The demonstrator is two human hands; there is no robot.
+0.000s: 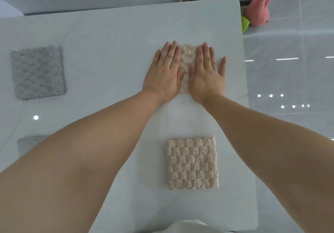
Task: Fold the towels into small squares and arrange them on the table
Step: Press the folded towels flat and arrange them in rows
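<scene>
Here we logged both hands flat on one beige towel (188, 64) in the upper centre of the frame. The left hand (165, 72) covered its left side and the right hand (207, 75) its right side, palms down, fingers straight and together. Neither grip was closed on anything: both were spread open and pressing, not pinching. Only a narrow strip of towel showed between the hands, running away from the body, so we could not read the true outline or long axis. Both hands sat equally on it; neither was nearer.

We judged the step as flattening the last fold, with release to follow. A second beige towel (192, 164) lay as a finished square in the lower centre, in line with the pressed one and well apart from it. A grey towel (38, 72) lay square at the upper left; another grey piece (29, 142) showed at the lower left, mostly hidden by the left forearm.

The counter (112, 43) was plain white, smooth, with rounded corners. Beyond its right edge we noted glossy pale floor tiles and a pink soft toy (258, 10) at the upper right.
</scene>
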